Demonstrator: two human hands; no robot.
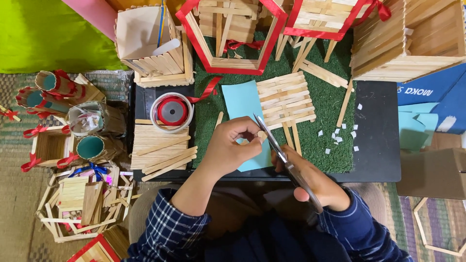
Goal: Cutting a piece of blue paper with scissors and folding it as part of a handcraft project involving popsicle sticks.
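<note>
My left hand (232, 148) pinches the end of a small wooden craft stick (260, 136) above a light blue sheet of paper (241, 104). My right hand (310, 178) grips a pair of metal scissors (280, 154); the blades point up and left and close around the stick's tip. Both hands hover over the front edge of the green turf mat (335, 104). Just behind the scissors lies a flat lattice panel of craft sticks (286, 101).
A roll of red ribbon (172, 111) and a stack of loose sticks (160, 148) sit left on the black board (376, 145). Stick-built houses (233, 34) and boxes (407, 39) line the back. Ribbon-tied cups (90, 145) and frames (82, 204) lie on the floor left.
</note>
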